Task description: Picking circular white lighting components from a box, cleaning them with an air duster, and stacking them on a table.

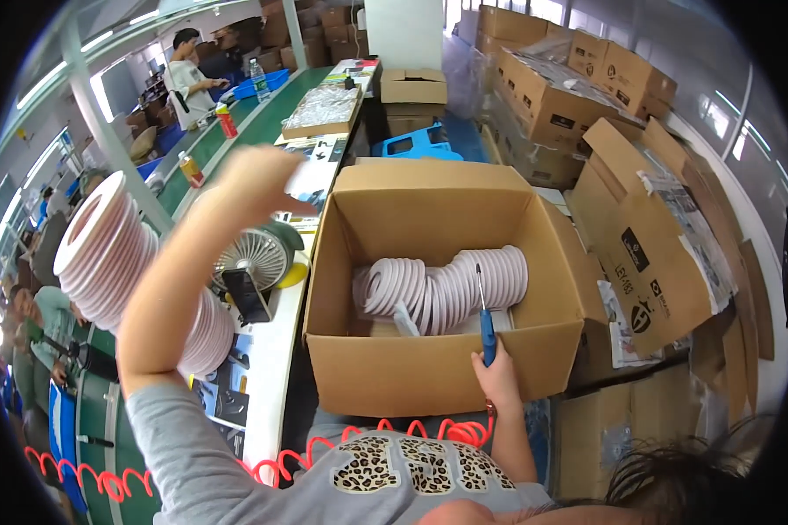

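In my right hand [497, 372] is a blue-handled tool [488, 337] with a long thin metal shaft pointing up and away. My fingers are closed round its lower end, and a red coiled hose [464, 430] meets it at the wrist. The tool is over the near wall of an open cardboard box [438, 372]. Inside the box lie rows of pale pinkish-white rings [477, 284], nested on their sides. My left hand [258, 184] is raised above the bench, blurred, with thumb and fingers apart and nothing visible between them. Below it stands a small round fan [256, 255].
Tall stacks of pale rings [109, 249] stand left of my left arm. A phone [247, 295] leans by the fan on the white bench [276, 376]. A green conveyor [263, 114] runs behind. Cardboard boxes [665, 254] crowd the right. A co-worker [188, 79] stands far left.
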Demonstrator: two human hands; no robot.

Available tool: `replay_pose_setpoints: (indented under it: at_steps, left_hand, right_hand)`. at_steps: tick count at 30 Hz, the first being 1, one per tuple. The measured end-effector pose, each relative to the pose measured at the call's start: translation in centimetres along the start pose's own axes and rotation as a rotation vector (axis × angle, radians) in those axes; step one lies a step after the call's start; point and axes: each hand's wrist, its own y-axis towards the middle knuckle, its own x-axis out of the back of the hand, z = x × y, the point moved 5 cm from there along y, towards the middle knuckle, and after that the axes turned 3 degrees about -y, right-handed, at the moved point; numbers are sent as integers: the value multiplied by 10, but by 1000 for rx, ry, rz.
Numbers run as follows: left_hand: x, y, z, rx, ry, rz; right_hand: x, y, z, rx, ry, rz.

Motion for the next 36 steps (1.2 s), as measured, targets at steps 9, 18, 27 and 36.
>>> replay_pose_setpoints:
  at_steps: [9,18,27,36]
  left_hand:
    - [-414,166,-54,-235,-309,525]
    - [-512,125,-112,-85,-523,594]
    - [-518,122,-99,157,-743,752]
    - [-516,108,-66,454,-992,782]
  right_hand:
    - [-10,-5,11,35,-17,-55]
    - [-6,-9,5,-2,-33,-133]
    - [-4,0,10,-41,-43,-71]
    - [-14,-3,-4,18,-30,-110]
